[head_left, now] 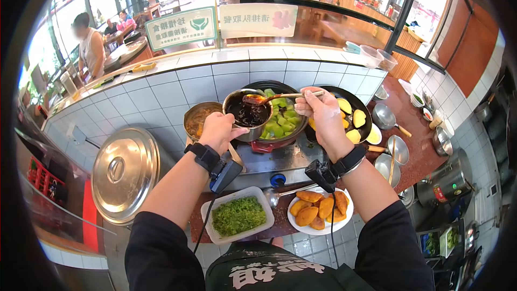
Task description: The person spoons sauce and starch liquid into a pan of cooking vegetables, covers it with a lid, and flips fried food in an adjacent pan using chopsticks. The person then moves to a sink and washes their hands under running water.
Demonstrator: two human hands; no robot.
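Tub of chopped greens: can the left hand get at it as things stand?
Probably not right now: the left hand is taken up holding the metal bowl. Freed, likely yes; the tub sits uncovered, nearer the body.

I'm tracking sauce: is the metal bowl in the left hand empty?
Not empty: dark sauce shows inside the metal bowl, beside the spoon.

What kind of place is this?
It looks like a restaurant kitchen. There's a big metal pot on the right, pans of food cooking side by side, like the green vegetables, and a window sign facing a room with tables.
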